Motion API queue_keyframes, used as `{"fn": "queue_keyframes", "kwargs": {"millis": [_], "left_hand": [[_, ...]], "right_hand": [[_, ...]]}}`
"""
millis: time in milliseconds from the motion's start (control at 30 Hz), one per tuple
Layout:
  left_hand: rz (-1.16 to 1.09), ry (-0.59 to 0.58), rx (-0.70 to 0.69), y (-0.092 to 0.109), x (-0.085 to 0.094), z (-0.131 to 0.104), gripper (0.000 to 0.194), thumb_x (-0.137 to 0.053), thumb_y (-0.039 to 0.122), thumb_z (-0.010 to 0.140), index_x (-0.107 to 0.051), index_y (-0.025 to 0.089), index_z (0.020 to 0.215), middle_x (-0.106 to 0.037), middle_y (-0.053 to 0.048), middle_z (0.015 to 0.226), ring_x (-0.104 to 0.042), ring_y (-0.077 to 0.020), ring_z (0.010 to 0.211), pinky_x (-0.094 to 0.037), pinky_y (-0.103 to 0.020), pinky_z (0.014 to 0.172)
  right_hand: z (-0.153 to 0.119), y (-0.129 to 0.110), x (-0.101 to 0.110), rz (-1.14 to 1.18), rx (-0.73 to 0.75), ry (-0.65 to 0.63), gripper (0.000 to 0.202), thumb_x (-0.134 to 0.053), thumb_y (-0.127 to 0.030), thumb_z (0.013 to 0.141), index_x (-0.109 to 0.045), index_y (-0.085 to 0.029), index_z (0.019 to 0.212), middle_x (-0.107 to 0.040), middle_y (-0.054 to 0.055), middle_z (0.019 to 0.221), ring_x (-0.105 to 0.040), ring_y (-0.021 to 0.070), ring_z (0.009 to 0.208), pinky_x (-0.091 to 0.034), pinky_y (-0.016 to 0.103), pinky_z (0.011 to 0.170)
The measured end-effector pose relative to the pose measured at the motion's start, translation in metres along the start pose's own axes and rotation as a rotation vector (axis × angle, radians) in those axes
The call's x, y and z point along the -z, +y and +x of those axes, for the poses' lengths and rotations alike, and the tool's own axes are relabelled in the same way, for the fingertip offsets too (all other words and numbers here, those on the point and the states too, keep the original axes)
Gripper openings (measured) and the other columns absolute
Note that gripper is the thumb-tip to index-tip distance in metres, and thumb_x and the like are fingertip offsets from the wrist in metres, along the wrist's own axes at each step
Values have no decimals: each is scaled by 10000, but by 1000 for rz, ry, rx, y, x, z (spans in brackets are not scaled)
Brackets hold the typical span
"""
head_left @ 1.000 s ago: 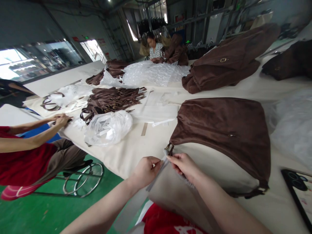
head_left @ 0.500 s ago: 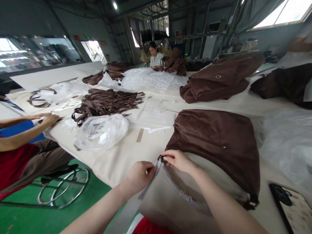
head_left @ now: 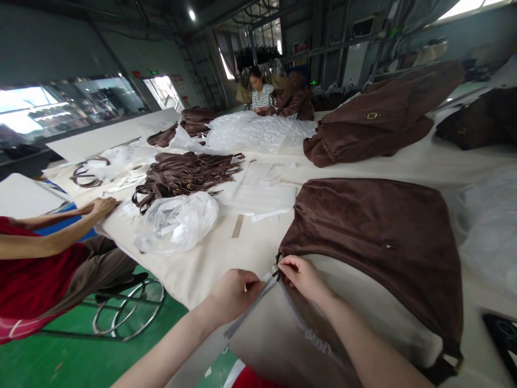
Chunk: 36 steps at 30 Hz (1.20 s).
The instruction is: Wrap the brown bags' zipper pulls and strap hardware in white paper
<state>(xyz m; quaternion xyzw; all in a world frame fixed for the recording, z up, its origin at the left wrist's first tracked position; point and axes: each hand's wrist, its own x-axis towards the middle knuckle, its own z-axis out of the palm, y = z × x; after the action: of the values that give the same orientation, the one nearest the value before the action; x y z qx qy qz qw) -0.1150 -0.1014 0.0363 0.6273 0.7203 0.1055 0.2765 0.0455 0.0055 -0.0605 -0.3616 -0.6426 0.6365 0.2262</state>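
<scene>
A dark brown bag (head_left: 363, 226) lies flat on the cream-covered table, its ring end near my hands. My left hand (head_left: 240, 291) is closed in a pinch on the edge of a translucent wrapped strap (head_left: 291, 323) that runs down toward my lap. Just right of it, my right hand (head_left: 301, 275) pinches the strap's end beside the bag's metal ring (head_left: 277, 258). The fingertips of both hands are close together but apart. Fine detail of the strap's end is too small to tell.
Brown straps (head_left: 186, 175) lie in a heap beyond a clear plastic bag (head_left: 176, 221). More brown bags (head_left: 371, 116) are stacked behind. A phone (head_left: 503, 339) sits at the right edge. A person's hands (head_left: 100, 207) rest at the table's left edge; another person (head_left: 262, 92) is at the back.
The view has shifted, so table items sit differently in the picture. My right hand has moved slightly away from the bag's corner, its pinch now beside the ring. My left hand keeps its pinch.
</scene>
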Motion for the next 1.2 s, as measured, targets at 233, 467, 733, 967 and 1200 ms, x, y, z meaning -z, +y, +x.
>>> {"fn": "queue_keyframes", "kwargs": {"millis": [233,467,733,967,1200], "left_hand": [[24,31,21,15,-3,1,369,-413,338,844,-488,158,531,-358,26,508,-324,-92,516,-204,-234,485],[75,94,6,24,-11,19,355,-420,296,841,-510,153,529,-396,26,484,-334,-86,497,-198,-242,497],[62,82,-132,38,-14,28,292,-437,224,834,-509,165,557,-420,33,510,-381,-90,506,-243,-227,497],[271,102,-198,39,-41,37,220,-409,212,875,-604,164,785,-656,-90,837,-604,-192,786,-414,-268,695],[430,-1,-59,14,-28,31,272,-402,279,871,-637,183,774,-681,-95,770,-623,-216,691,-390,-284,617]], "right_hand": [[-1,-1,-6,260,-120,163,217,-679,-355,707,-697,-204,861,-701,22,743,-640,159,641,-478,239,536],[-3,-4,-4,296,-117,163,274,-657,-397,719,-714,-207,908,-708,23,762,-622,151,628,-472,241,534],[-1,-1,3,419,-96,250,313,-712,-400,655,-714,-187,884,-704,28,765,-595,142,621,-458,234,535],[-2,-3,14,454,-205,210,287,-687,-436,702,-614,-158,706,-650,14,634,-515,85,465,-373,183,406],[3,-15,11,376,-418,92,283,-573,-386,846,-598,-142,704,-635,32,548,-533,94,389,-362,174,343]]}}
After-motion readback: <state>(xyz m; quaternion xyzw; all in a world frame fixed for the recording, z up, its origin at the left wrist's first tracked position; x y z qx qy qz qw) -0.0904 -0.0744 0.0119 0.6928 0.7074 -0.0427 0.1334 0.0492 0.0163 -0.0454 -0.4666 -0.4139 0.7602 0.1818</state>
